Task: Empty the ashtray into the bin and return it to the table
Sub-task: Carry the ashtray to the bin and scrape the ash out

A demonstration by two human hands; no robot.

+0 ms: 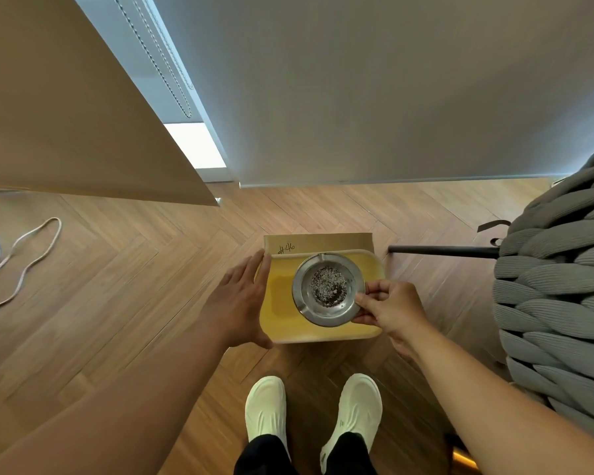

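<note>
A round metal ashtray (326, 290) holding dark ash and grit sits level over the open mouth of a yellow bin (278, 303) on the floor. My right hand (386, 308) pinches the ashtray's right rim between thumb and fingers. My left hand (239, 301) lies flat against the bin's left edge, fingers extended and together. The bin's inside looks bare and yellow. No table is in view.
A cardboard piece marked "#46" (318, 243) stands behind the bin. A grey chunky-knit seat (556, 289) and a black bar (443, 250) are at the right. A white cord (18, 255) loops on the herringbone wood floor at left. My white shoes (264, 411) are just below the bin.
</note>
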